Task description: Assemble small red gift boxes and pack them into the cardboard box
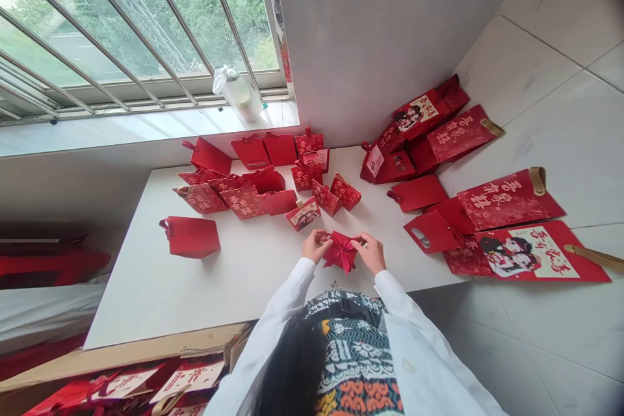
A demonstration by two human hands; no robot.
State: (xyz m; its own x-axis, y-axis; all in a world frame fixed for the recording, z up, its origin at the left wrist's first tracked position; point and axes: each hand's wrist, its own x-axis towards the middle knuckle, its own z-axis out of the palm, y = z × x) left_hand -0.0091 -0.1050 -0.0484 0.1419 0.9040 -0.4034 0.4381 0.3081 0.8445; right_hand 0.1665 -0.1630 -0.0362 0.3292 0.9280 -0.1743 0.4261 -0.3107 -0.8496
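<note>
Near the front edge of the white table sits a small red gift box [336, 242] with a crimson ribbon bow [344, 250] tied across it. My left hand [316, 246] pinches a loop at the bow's left side. On the right side, my right hand [370, 251] is closed in a similar pinch on the ribbon. Ribbon tails hang down over the box front. What exactly lies between the fingertips is small and partly hidden. Just beyond my hands stands a small box with a couple printed on it [305, 214].
Several red boxes [244, 200] stand across the white table [141, 286], one apart at left [194, 237]. Larger red gift bags [511, 198] lie at right against the tiled wall. A cardboard carton [146, 344] of red bags is below left. A bagged bottle [238, 96] stands on the windowsill.
</note>
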